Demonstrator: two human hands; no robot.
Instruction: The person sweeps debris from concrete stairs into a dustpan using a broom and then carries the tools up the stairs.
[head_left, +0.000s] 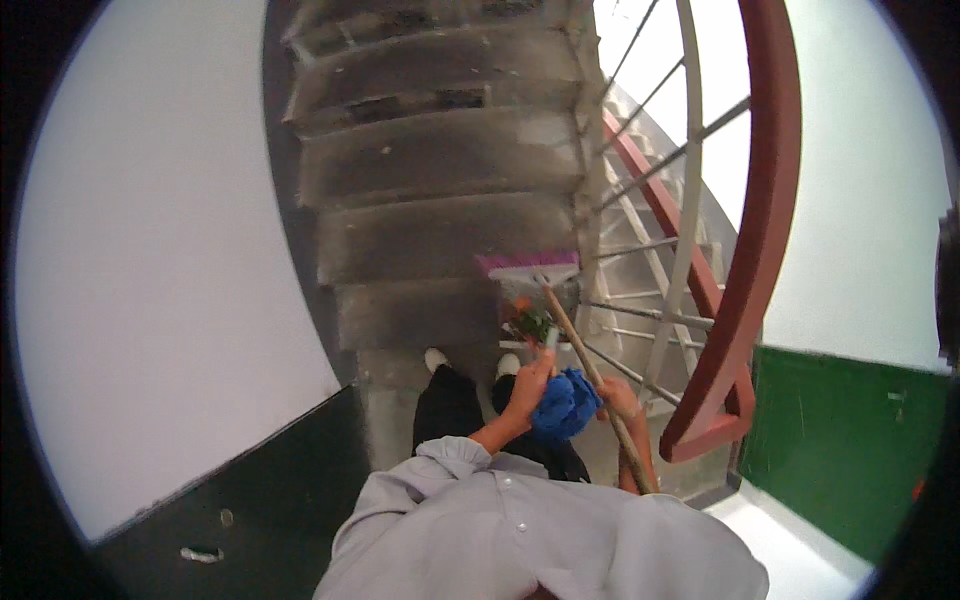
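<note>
My left hand (531, 386) grips a short pale handle (553, 337) that leads toward what looks like a dustpan (514, 346). An orange and green leafy patch (531, 321) shows there, too blurred to tell whether it is printed or loose. My right hand (619, 397) is closed around the wooden stick of a broom (574, 330). The broom's head, white with purple bristles (529, 261), lies over the stair just beyond the dustpan. Between both hands hangs a bundled blue cloth (566, 405); which hand holds it I cannot tell.
Worn concrete stairs (435, 157) run ahead of my feet. A white wall (150, 225) with a dark lower band (247, 487) borders the left. On the right stands a metal railing with a red handrail (772, 187), and another flight (645, 277) shows through its bars.
</note>
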